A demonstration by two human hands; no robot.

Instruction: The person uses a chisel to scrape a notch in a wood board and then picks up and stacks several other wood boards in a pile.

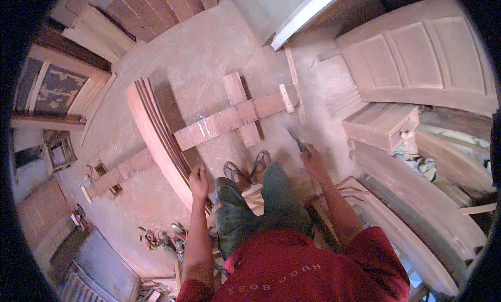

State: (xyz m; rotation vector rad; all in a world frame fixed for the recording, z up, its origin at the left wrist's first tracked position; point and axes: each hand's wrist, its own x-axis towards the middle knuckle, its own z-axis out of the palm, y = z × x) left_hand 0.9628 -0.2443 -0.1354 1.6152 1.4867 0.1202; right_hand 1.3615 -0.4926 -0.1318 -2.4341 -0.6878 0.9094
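My right hand (311, 158) is closed round the dark handle of a slim tool with a flat greyish end (295, 137); blur hides its exact kind. The tool points forward, above the floor. My left hand (198, 182) has its fingers curled beside the near part of a stack of long wooden boards (151, 124). Whether it touches the boards or holds anything small, I cannot make out. The boards stand on edge, side by side, across a long plank (214, 125) with whitish wet-looking streaks. Under that plank lies a shorter crosswise wooden block (235, 88).
A small wooden bar (286, 98) lies across the plank's far right end. Panelled wooden doors (417, 57) and a wooden box (383, 125) stand at right. Power tools (166, 238) sit on the floor at lower left. More boards (151, 12) lean at the back.
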